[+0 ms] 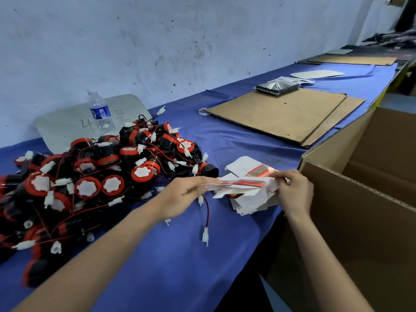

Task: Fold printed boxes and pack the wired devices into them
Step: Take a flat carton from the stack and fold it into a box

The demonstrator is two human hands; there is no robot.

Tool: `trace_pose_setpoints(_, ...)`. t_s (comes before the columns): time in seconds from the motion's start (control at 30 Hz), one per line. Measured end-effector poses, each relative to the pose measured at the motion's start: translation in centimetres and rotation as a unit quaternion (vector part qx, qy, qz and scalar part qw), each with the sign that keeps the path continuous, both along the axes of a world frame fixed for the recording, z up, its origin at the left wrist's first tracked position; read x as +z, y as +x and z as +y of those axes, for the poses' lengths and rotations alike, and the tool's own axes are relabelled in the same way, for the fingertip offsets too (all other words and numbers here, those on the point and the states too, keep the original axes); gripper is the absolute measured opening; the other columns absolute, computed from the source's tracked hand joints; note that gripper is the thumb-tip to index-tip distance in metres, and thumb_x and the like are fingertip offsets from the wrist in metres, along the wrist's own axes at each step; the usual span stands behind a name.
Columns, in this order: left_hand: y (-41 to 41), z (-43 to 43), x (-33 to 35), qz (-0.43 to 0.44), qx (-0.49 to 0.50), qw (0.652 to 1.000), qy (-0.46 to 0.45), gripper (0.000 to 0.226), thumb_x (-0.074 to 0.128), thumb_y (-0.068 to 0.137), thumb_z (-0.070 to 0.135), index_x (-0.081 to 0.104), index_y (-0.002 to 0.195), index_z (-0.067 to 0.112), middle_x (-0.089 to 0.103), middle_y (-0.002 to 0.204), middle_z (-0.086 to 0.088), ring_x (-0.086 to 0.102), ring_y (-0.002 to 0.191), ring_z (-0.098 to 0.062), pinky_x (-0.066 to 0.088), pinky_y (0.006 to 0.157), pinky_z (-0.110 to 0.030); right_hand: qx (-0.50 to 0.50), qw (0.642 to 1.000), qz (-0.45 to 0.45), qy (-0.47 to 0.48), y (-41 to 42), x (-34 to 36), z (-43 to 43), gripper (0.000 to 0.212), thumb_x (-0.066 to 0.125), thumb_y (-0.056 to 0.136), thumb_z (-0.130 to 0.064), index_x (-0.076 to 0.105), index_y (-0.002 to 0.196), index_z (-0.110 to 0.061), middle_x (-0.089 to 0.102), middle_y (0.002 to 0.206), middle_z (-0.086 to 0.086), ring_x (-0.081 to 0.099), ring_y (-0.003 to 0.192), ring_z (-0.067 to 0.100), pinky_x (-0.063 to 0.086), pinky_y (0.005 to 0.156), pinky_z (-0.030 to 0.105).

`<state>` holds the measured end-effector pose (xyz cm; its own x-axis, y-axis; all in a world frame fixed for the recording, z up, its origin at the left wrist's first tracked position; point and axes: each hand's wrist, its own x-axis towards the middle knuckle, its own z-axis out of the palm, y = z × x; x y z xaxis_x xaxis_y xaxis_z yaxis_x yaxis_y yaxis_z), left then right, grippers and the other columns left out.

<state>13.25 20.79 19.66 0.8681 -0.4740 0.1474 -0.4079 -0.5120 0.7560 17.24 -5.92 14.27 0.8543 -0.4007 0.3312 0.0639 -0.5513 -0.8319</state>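
Both hands up over the blue-covered surface (pixel 180 255), holding one flat printed box blank (pixel 243 184) between them. Left hand (pixel 186 194) pinching the blank's left edge, thumb and fingers closed on the card; right hand (pixel 295 190) closed on the right end, fingertips curled over the top edge. Blank lifted just above the stack of flat blanks (pixel 252 203), lying near the middle of the surface beside the big open carton (pixel 360 221) on the right.

Likely thin, light card: stiff across the panels, floppy at the scored creases, easy to crease wrongly or tear at the small flaps. Best taken by opposite edges, close to the score lines, and pushed inward to pop the sleeve into a tube; no squeezing mid-panel. Printed face probably smooth and a little slippery, so a firm pinch rather than a flat palm.

Heap of wired devices (pixel 108 172) on the left: round black bodies with red rims and white faces, thin red-and-black leads ending in white plugs (pixel 205 236). Apparently hard plastic, small, light enough for one hand. Leads tangled through the heap, so liable to drag neighbours along; better gripped around the body, wire coiled afterwards, never hauled by the lead. One loose lead trailing under the left hand toward the near edge.
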Motion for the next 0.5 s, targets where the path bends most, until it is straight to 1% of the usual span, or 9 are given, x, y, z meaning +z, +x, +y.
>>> trace_pose_setpoints(0.07,-0.8,1.2,1.1,0.022,0.008,0.998,-0.060,0.031,0.043,0.101,0.007,0.063,0.125,0.011,0.065,0.125,0.005,0.056,0.121,-0.004,0.040,0.101,-0.014,-0.017,0.999,0.007,-0.039,0.0,-0.1,0.5,0.023,0.058,0.090,-0.006,0.077,0.092,-0.020,0.067,0.101,-0.004,0.061,0.089,0.021,0.043,0.072,0.030)
trace_pose_setpoints(0.13,-1.6,2.4,1.8,0.036,0.053,0.988,-0.139,0.027,0.042,0.100,0.007,0.066,0.114,0.007,0.072,0.113,0.000,0.064,0.111,-0.009,0.045,0.092,-0.015,-0.043,0.995,0.013,-0.085,0.1,-0.2,0.9,0.021,0.057,0.093,-0.011,0.075,0.100,-0.019,0.066,0.107,-0.002,0.061,0.092,0.026,0.046,0.073,0.034)
trace_pose_setpoints(0.17,-1.9,2.9,2.0,0.039,0.073,0.984,-0.157,0.026,0.042,0.100,0.009,0.066,0.110,0.008,0.073,0.109,0.000,0.066,0.108,-0.010,0.047,0.090,-0.015,-0.054,0.993,0.014,-0.106,0.1,-0.2,1.0,0.021,0.056,0.095,-0.013,0.074,0.104,-0.019,0.065,0.109,-0.002,0.061,0.093,0.027,0.046,0.071,0.034)
trace_pose_setpoints(0.27,-3.1,2.8,1.2,0.035,0.127,0.979,-0.154,0.023,0.046,0.099,0.003,0.068,0.102,0.009,0.075,0.100,-0.002,0.068,0.102,-0.009,0.048,0.089,-0.014,-0.066,0.985,0.010,-0.160,0.0,-0.4,1.5,0.021,0.055,0.096,-0.014,0.071,0.110,-0.015,0.062,0.112,0.002,0.062,0.091,0.028,0.043,0.065,0.031)
trace_pose_setpoints(0.3,-3.3,2.3,0.6,0.038,0.158,0.971,-0.175,0.021,0.049,0.098,0.002,0.069,0.099,0.010,0.076,0.096,-0.001,0.069,0.098,-0.010,0.048,0.086,-0.013,-0.067,0.983,0.013,-0.171,0.0,-0.5,1.7,0.021,0.055,0.096,-0.014,0.070,0.111,-0.014,0.061,0.113,0.003,0.061,0.090,0.028,0.041,0.064,0.030)
trace_pose_setpoints(0.37,-3.3,0.6,-0.7,0.073,0.237,0.930,-0.273,0.015,0.057,0.095,0.004,0.069,0.095,0.012,0.075,0.089,0.001,0.069,0.091,-0.012,0.052,0.079,-0.015,-0.068,0.982,0.038,-0.171,-0.1,-0.3,2.0,0.022,0.054,0.096,-0.020,0.068,0.112,-0.015,0.058,0.114,0.004,0.060,0.090,0.029,0.040,0.065,0.031)
trace_pose_setpoints(0.43,-2.9,-1.3,-1.9,0.124,0.300,0.875,-0.359,0.012,0.063,0.091,0.005,0.066,0.099,0.013,0.068,0.096,0.001,0.067,0.088,-0.011,0.055,0.078,-0.023,-0.055,0.984,0.070,-0.153,-0.1,0.2,2.1,0.027,0.055,0.094,-0.035,0.068,0.110,-0.018,0.055,0.114,0.003,0.059,0.091,0.030,0.040,0.069,0.032)
trace_pose_setpoints(0.47,-2.6,-2.1,-2.5,0.136,0.326,0.863,-0.362,0.018,0.066,0.089,0.005,0.063,0.104,0.016,0.063,0.102,0.001,0.064,0.091,-0.012,0.056,0.082,-0.028,-0.045,0.984,0.085,-0.152,-0.3,0.4,2.1,0.032,0.056,0.091,-0.044,0.069,0.109,-0.020,0.054,0.114,0.002,0.060,0.092,0.031,0.039,0.070,0.032)
trace_pose_setpoints(0.5,-2.3,-2.8,-3.0,0.140,0.343,0.862,-0.347,0.026,0.067,0.088,0.004,0.060,0.108,0.019,0.059,0.108,0.001,0.061,0.096,-0.013,0.054,0.088,-0.033,-0.035,0.982,0.102,-0.157,-0.4,0.7,2.0,0.038,0.058,0.087,-0.054,0.068,0.109,-0.023,0.053,0.115,0.001,0.060,0.092,0.032,0.039,0.071,0.032)
